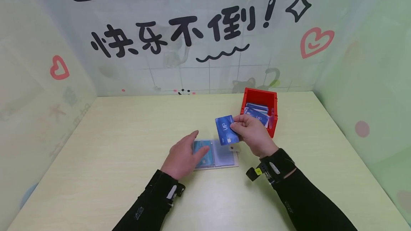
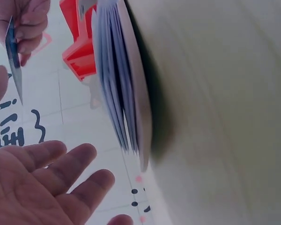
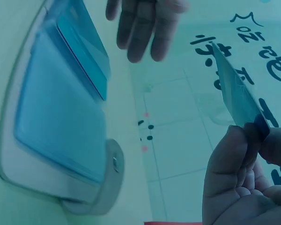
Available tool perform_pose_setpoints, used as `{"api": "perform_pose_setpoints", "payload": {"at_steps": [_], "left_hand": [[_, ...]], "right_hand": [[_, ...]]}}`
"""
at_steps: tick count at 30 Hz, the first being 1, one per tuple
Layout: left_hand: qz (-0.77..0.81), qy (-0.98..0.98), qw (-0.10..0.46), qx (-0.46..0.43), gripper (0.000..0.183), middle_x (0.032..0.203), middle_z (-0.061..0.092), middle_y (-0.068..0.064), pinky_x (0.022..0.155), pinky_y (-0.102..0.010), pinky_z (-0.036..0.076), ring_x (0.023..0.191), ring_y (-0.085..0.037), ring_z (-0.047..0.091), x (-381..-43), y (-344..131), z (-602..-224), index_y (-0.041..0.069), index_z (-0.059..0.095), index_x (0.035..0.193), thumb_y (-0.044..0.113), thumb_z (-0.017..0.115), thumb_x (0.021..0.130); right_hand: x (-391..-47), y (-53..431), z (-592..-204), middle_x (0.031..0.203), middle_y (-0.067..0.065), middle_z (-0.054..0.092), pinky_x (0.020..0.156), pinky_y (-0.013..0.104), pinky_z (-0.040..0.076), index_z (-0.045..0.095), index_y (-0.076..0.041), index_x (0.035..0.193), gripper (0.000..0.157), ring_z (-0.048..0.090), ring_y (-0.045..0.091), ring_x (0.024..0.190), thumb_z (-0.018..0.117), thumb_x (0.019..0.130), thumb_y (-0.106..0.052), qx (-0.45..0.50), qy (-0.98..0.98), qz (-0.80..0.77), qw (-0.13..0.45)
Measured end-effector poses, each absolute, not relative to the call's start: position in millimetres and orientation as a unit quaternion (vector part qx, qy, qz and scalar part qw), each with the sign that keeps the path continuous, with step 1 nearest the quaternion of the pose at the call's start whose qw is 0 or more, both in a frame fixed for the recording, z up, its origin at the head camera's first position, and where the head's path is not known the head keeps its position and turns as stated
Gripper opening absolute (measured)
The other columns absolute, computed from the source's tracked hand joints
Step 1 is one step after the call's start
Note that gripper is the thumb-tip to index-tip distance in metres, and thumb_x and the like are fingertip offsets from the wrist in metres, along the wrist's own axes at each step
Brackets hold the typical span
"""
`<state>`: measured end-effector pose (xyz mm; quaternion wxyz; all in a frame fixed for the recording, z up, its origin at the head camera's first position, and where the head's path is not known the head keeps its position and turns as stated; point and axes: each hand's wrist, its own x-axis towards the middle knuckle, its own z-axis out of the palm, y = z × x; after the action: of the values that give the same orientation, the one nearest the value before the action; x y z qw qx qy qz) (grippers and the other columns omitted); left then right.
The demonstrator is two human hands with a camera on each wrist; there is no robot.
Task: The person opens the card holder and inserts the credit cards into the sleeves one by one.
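Observation:
My right hand [image 1: 253, 134] pinches a blue VIP card [image 1: 226, 131] by its right edge, between thumb and fingers. The card is raised above an open card holder [image 1: 224, 155] with clear pocket pages. A blue card [image 1: 203, 154] shows in the left-hand pocket, and the right-hand page looks pale. Over the holder's left side is my left hand [image 1: 181, 156], thumb and fingers spread and nothing in them. In the left wrist view, the holder's stacked pages [image 2: 113, 75] appear edge-on. A rounded closing tab [image 3: 113, 173] sticks out from its cover in the right wrist view.
A red plastic box [image 1: 261, 95] stands at the back right, just beyond my right hand, with several blue cards [image 1: 257, 112] in it. The pale wooden table [image 1: 135, 127] ends at a printed backdrop [image 1: 179, 77] behind and side panels left and right.

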<state>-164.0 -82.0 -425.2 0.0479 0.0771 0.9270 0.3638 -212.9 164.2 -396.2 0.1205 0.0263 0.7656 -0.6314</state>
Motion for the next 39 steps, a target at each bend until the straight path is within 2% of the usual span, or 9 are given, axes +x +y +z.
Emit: {"api": "perform_pose_setpoints", "payload": {"at_steps": [7, 10, 14, 19, 22, 25, 33, 39], "left_hand": [[0.428, 0.897, 0.055, 0.091, 0.078, 0.146, 0.066, -0.008, 0.115, -0.055, 0.047, 0.141, -0.032, 0.058, -158.6, -73.4, -423.5, 0.012, 0.032, 0.166, 0.049, 0.061, 0.104], [0.439, 0.892, 0.055, 0.093, 0.079, 0.140, 0.069, -0.008, 0.112, -0.053, 0.051, 0.136, -0.030, 0.062, -157.2, -70.9, -423.2, 0.012, 0.030, 0.166, 0.048, 0.062, 0.104], [0.441, 0.891, 0.048, 0.097, 0.078, 0.132, 0.072, -0.009, 0.105, -0.049, 0.056, 0.124, -0.026, 0.067, -155.7, -68.7, -423.2, 0.009, 0.031, 0.165, 0.043, 0.065, 0.104], [0.446, 0.888, 0.036, 0.101, 0.075, 0.114, 0.073, -0.004, 0.091, -0.039, 0.061, 0.099, -0.018, 0.069, -156.4, -68.0, -423.7, 0.004, 0.034, 0.163, 0.031, 0.070, 0.103], [0.453, 0.885, 0.037, 0.102, 0.073, 0.099, 0.069, 0.000, 0.079, -0.030, 0.057, 0.085, -0.014, 0.062, -158.1, -68.5, -424.2, 0.003, 0.035, 0.163, 0.026, 0.070, 0.102], [0.456, 0.883, 0.043, 0.101, 0.071, 0.089, 0.063, 0.001, 0.071, -0.026, 0.050, 0.076, -0.014, 0.057, -159.9, -69.4, -424.2, 0.004, 0.035, 0.163, 0.023, 0.068, 0.104], [0.425, 0.902, 0.047, 0.065, 0.064, 0.079, 0.057, 0.000, 0.066, -0.029, 0.045, 0.069, -0.015, 0.055, -163.5, -72.8, -423.9, 0.008, 0.040, 0.162, 0.020, 0.066, 0.104], [0.389, 0.919, 0.053, 0.039, 0.064, 0.075, 0.055, 0.000, 0.061, -0.029, 0.042, 0.064, -0.016, 0.053, -163.6, -74.6, -424.4, 0.008, 0.039, 0.162, 0.019, 0.064, 0.105]], "right_hand": [[-202.3, 143.3, -411.6, 0.105, 0.012, 0.069, 0.081, 0.024, 0.061, 0.058, -0.003, 0.138, 0.035, 0.067, 0.021, 0.093, 0.064, 0.106, -0.012, 0.019, 0.749, -0.645, 0.147], [-199.0, 137.1, -414.8, 0.102, 0.011, 0.066, 0.079, 0.023, 0.060, 0.059, -0.004, 0.138, 0.034, 0.065, 0.021, 0.092, 0.065, 0.105, -0.011, 0.015, 0.749, -0.644, 0.153], [-195.7, 132.4, -416.6, 0.102, 0.011, 0.065, 0.079, 0.023, 0.060, 0.059, -0.006, 0.137, 0.034, 0.063, 0.021, 0.092, 0.066, 0.104, -0.012, 0.010, 0.751, -0.642, 0.155], [-194.0, 130.2, -418.8, 0.101, 0.012, 0.067, 0.080, 0.025, 0.061, 0.061, -0.006, 0.135, 0.033, 0.065, 0.021, 0.089, 0.068, 0.103, -0.012, 0.002, 0.758, -0.635, 0.150], [-194.5, 130.7, -420.5, 0.101, 0.012, 0.068, 0.081, 0.026, 0.062, 0.061, -0.006, 0.135, 0.033, 0.067, 0.021, 0.089, 0.068, 0.103, -0.012, -0.002, 0.764, -0.628, 0.148], [-195.0, 133.5, -421.2, 0.102, 0.013, 0.068, 0.084, 0.029, 0.063, 0.062, -0.006, 0.137, 0.034, 0.068, 0.022, 0.089, 0.067, 0.103, -0.012, -0.011, 0.772, -0.618, 0.147], [-196.5, 144.5, -420.3, 0.113, 0.007, 0.073, 0.090, 0.033, 0.062, 0.064, -0.010, 0.141, 0.039, 0.070, 0.021, 0.100, 0.068, 0.103, -0.016, -0.031, 0.844, -0.519, 0.130], [-197.0, 147.5, -419.8, 0.126, 0.006, 0.071, 0.098, 0.041, 0.061, 0.066, -0.011, 0.140, 0.041, 0.067, 0.024, 0.115, 0.072, 0.101, -0.016, -0.063, 0.892, -0.427, 0.137]]}}
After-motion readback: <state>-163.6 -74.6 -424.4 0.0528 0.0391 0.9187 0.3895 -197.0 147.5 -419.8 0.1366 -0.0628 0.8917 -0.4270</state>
